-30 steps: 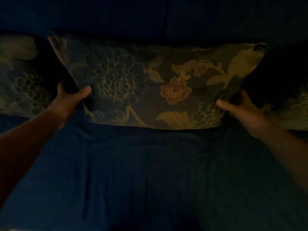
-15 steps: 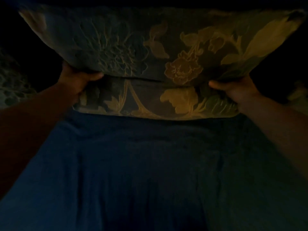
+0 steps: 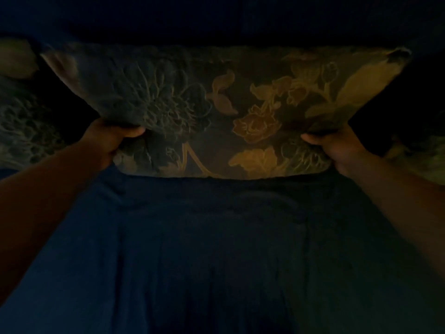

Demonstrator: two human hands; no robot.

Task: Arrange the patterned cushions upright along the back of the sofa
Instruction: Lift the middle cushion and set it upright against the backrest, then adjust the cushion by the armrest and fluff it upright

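Observation:
The scene is very dim. A wide floral cushion [image 3: 224, 112] with gold and grey flowers stands on the blue sofa seat [image 3: 216, 249], leaning towards the dark sofa back [image 3: 216, 18]. My left hand [image 3: 108, 138] grips its lower left side, thumb pressed into the front. My right hand [image 3: 337, 145] grips its lower right side the same way. The cushion creases where the thumbs pinch it. A second patterned cushion [image 3: 21, 116] stands at the far left, and part of a third [image 3: 423, 160] shows at the far right.
Dark gaps separate the middle cushion from its neighbours on both sides. The blue seat stretches towards me between my forearms, with faint folds in its cover.
The cushion, raised and tipped towards me half a second ago, now sits lower and further back, its bottom edge on the seat. Both hands keep their grip.

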